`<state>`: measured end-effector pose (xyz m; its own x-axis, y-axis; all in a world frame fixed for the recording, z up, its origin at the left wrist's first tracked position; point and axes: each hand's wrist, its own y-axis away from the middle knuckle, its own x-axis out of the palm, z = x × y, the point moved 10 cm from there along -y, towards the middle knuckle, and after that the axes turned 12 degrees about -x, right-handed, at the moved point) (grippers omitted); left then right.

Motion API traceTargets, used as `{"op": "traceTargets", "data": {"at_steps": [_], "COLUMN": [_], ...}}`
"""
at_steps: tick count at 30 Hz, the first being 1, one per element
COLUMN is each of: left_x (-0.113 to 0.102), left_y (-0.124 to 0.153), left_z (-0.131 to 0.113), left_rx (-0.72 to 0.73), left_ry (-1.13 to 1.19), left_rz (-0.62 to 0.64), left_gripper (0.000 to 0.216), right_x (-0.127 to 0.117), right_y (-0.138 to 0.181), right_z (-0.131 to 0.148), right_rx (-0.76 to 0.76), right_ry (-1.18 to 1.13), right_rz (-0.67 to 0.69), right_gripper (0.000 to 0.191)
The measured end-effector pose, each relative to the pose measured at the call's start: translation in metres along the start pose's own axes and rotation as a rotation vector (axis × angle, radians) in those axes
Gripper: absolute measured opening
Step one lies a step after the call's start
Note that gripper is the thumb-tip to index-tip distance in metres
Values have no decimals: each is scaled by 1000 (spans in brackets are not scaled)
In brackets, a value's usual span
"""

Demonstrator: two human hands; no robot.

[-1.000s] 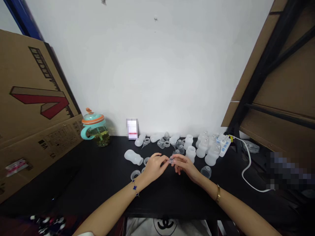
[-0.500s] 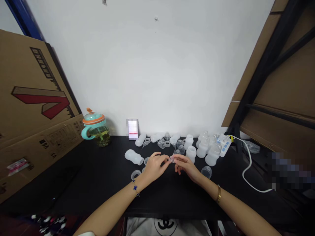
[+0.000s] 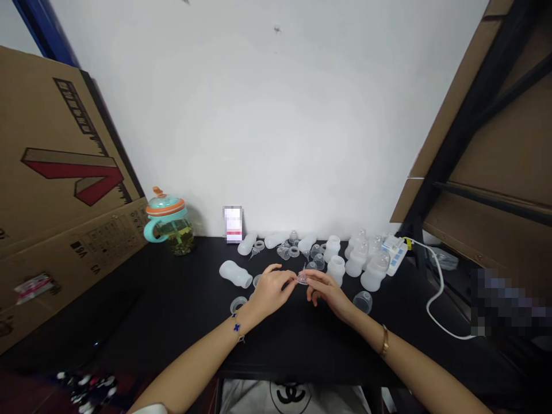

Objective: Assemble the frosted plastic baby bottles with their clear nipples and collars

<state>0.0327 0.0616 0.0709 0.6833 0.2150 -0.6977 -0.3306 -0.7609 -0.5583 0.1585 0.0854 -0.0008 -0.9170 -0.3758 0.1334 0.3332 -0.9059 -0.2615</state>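
Note:
Between my two hands is a clear bottle nipple (image 3: pixel 302 279), held just above the black table. The fingertips of my left hand (image 3: pixel 272 290) pinch its left edge. My right hand (image 3: pixel 326 290) grips it from the right with thumb and forefinger, the other fingers curled below. A white baby bottle (image 3: pixel 235 273) lies on its side beyond my left hand, and a collar ring (image 3: pixel 238 305) lies beside my left wrist, with others partly hidden by the hand. Behind my right hand stands an open bottle (image 3: pixel 336 270). A clear cap (image 3: pixel 363 302) sits to its right.
Several capped bottles (image 3: pixel 375 273) stand at the right by a white power strip (image 3: pixel 397 257) with a cable (image 3: pixel 437 287). Loose bottles, nipples and rings lie along the wall. A lidded tea jug (image 3: pixel 172 227), a phone (image 3: pixel 233 224) and a large cardboard box (image 3: pixel 77 230) are at the left.
Both hands stay in nearly the same place, still holding the nipple, which shows slightly flatter between the fingertips. The whole view has shifted slightly.

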Motion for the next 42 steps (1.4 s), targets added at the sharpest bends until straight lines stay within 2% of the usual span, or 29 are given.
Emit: {"op": "traceTargets", "data": {"at_steps": [7, 12, 15, 17, 19, 23, 27, 30, 37, 42], "left_x": [-2, 5, 2, -5, -20, -49, -53, -51, -26, -13], "left_y": [1, 5, 2, -4, -12, -28, -33, -31, -23, -20], "left_z": [-2, -5, -4, 1, 12, 49, 86, 96, 85, 83], "left_rx": [48, 105, 79, 20, -60, -228, -338, -345, -271, -246], "left_ry": [-55, -78, -14, 61, 121, 109, -140, -267, -267, -313], "left_rz": [-46, -9, 22, 51, 27, -31, 72, 139, 320, 346], "left_gripper": [15, 16, 11, 24, 34, 26, 22, 19, 32, 29], "right_x": [-8, -3, -4, -6, -9, -13, -13, -13, -15, -16], "right_y": [-3, -2, -2, -2, -2, -3, -3, -4, -3, -3], "right_z": [-8, -9, -6, -5, -6, -8, -11, -13, -15, -16], "right_rx": [30, 58, 63, 67, 72, 82, 83, 78, 69, 69], "right_ry": [43, 23, 12, 17, 26, 40, 62, 76, 100, 104], "right_rz": [-54, -37, -58, -81, -108, -142, -122, -108, -113, -102], "right_gripper": [42, 40, 40, 39, 39, 39, 40, 40, 43, 42]}}
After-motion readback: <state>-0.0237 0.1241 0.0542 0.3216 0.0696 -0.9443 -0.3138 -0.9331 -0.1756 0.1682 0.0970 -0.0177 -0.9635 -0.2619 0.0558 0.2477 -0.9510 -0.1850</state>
